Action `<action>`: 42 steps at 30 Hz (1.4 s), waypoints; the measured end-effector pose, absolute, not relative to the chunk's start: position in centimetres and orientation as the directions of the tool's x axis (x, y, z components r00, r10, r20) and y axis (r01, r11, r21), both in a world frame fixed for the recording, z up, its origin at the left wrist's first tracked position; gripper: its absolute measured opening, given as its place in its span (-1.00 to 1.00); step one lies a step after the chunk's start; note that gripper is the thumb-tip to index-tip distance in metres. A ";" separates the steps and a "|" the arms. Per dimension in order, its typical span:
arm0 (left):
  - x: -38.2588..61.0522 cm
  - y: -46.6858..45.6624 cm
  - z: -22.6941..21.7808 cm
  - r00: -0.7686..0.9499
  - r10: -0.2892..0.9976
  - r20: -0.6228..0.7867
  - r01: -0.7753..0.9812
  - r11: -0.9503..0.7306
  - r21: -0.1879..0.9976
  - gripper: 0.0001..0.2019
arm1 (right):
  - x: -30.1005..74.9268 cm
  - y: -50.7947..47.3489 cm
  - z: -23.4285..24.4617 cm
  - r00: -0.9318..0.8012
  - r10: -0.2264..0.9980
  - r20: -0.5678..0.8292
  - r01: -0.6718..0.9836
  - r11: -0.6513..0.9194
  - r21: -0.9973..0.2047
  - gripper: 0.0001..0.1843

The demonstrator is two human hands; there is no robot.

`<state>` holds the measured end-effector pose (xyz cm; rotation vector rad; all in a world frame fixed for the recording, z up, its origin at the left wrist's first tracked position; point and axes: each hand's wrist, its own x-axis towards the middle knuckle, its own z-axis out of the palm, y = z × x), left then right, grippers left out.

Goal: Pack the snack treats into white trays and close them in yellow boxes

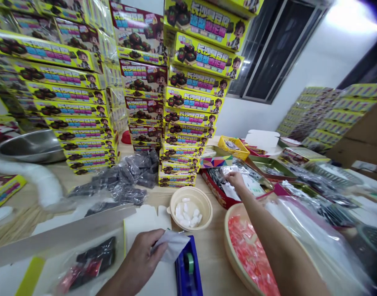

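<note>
My left hand (142, 257) is closed on a small white packet (173, 246) near the table's front, just left of a blue tape dispenser (188, 269). My right hand (234, 179) reaches far across to a red tray (217, 196) of small dark and white packets, fingers curled down onto one of them; what they grip is too small to name. Between the hands stands a cream bowl (203, 199) with white sachets. A round basket (230, 246) of red wrapped pieces lies under my right forearm.
Tall stacks of yellow printed boxes (188, 98) fill the back of the table. Dark plastic packets (126, 181) are heaped on the left, a steel bowl (31, 146) beyond them. An open white box (68, 234) lies front left. Trays, a yellow basket (233, 146) and clear bags crowd the right.
</note>
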<state>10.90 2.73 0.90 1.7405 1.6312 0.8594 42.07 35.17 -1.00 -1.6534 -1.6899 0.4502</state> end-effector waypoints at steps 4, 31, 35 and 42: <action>10.2 1.3 2.0 0.101 0.991 0.091 0.479 -0.128 0.869 -0.80 | 41.7 30.2 1.5 0.010 0.940 0.341 0.696 0.238 -0.677 -0.80; -5.0 -9.4 -1.4 -0.348 0.865 0.362 0.806 0.079 0.587 -0.84 | 20.5 6.6 -1.5 -0.679 0.733 0.041 0.531 0.528 -0.663 -0.77; -9.0 -12.4 -1.0 -0.641 0.581 0.501 0.724 0.244 0.645 -0.73 | 17.8 9.7 0.4 -0.545 0.823 0.160 0.406 0.426 -0.808 -0.40; -15.7 -10.1 0.9 -0.425 0.860 0.283 0.804 0.215 0.555 -0.68 | 14.0 11.7 2.9 -0.767 0.633 0.104 0.424 0.622 -0.658 -0.70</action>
